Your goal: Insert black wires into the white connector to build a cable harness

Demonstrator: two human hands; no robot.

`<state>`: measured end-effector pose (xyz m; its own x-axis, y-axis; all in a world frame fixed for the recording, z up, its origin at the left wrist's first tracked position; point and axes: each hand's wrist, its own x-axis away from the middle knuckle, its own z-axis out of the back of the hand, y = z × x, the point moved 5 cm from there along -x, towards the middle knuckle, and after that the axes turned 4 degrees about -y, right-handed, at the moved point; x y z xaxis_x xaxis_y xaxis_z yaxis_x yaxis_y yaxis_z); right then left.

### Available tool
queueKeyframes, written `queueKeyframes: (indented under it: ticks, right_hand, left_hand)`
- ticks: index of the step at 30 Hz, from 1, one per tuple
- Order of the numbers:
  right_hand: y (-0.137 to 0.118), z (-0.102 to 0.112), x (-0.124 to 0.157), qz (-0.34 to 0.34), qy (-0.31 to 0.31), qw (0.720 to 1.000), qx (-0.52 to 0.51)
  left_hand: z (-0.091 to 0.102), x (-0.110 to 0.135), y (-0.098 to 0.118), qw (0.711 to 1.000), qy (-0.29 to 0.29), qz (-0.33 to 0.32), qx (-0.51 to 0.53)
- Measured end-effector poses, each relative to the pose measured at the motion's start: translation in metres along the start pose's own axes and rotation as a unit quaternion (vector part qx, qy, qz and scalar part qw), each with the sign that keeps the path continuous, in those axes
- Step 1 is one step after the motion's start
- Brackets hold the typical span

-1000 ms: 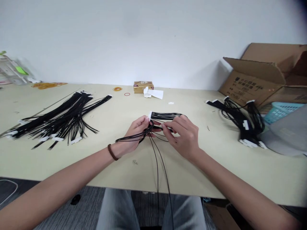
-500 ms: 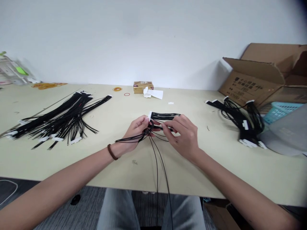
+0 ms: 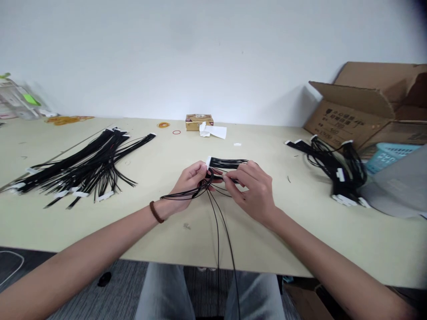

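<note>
My left hand (image 3: 190, 182) grips a black wire harness (image 3: 228, 163) near its white connector (image 3: 208, 162), thumb beside the connector. Several of its wires bend back across my left wrist, and two long ones hang over the table's front edge. My right hand (image 3: 251, 189) is closed in a pinch just right of the connector, its thumb and fingertip on a black wire of the same harness. The wire's end is hidden by the fingers.
Many black harnesses (image 3: 96, 164) lie at the left. More harnesses (image 3: 347, 173) sit at the right before a cardboard box (image 3: 353, 115), a blue basket (image 3: 383, 155) and a grey object (image 3: 400, 186). A tissue box (image 3: 199, 122) and rubber bands (image 3: 163, 125) stand at the back.
My right hand has shifted slightly left, bringing its pinch closer to the connector. My left hand keeps its grip on the harness.
</note>
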<state>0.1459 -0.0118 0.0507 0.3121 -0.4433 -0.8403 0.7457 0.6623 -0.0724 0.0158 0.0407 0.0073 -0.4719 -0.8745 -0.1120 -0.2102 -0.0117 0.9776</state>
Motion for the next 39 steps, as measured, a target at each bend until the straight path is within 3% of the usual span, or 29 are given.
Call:
queueKeyframes:
  ticks: [16,27,39]
  right_hand:
    - [0.0050,0.0005,-0.0021,-0.073,-0.024,0.995,-0.057]
    - [-0.0008,-0.0007,0.0019,-0.027,0.003,0.999,-0.043]
    - [-0.0019,-0.0020,0.0017,-0.009,0.011,1.000,-0.025]
  left_hand:
    - [-0.0005,-0.0016,-0.0025,0.999,-0.020,-0.014,-0.026]
    - [-0.0022,0.0015,-0.0008,0.992,-0.037,-0.035,-0.118]
    - [-0.0027,0.0014,-0.0006,0.994,-0.029,-0.024,-0.103]
